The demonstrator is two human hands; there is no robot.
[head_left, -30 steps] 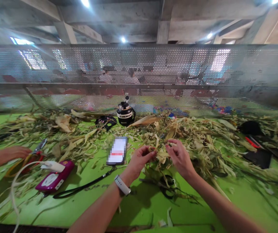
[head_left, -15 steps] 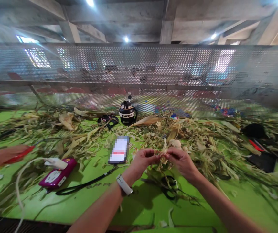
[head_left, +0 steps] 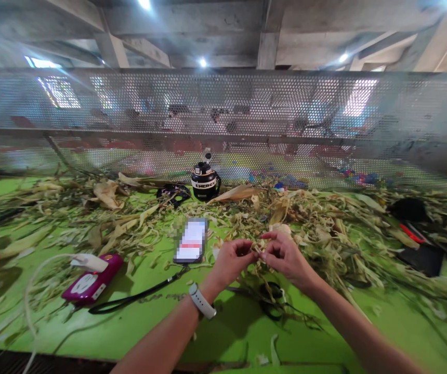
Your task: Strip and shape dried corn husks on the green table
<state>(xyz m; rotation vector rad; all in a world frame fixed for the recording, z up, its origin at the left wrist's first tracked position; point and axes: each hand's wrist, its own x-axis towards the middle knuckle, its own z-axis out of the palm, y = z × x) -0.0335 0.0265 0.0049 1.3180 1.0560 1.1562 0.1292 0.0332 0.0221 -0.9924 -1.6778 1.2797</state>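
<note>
My left hand (head_left: 230, 263) and my right hand (head_left: 286, 258) meet just above the green table (head_left: 149, 317), fingertips pinched together on a thin pale strip of dried husk (head_left: 258, 254). A white watch (head_left: 202, 301) sits on my left wrist. Below the hands lies a pair of black-handled scissors (head_left: 272, 306). Dry corn husks and leaves (head_left: 325, 228) are heaped right behind and to the right of my hands.
A phone (head_left: 191, 241) lies face up left of my hands, a black lanyard (head_left: 137, 297) trailing from it. A magenta power bank (head_left: 91, 280) with a white cable sits farther left. A black mug (head_left: 205, 182) stands by the perforated metal screen (head_left: 223, 114). Dark tools (head_left: 418, 254) lie at right.
My hands came together, from apart on the husk to a close pinch. The other person's arm at the left edge withdrew, and a red ring now shows there.
</note>
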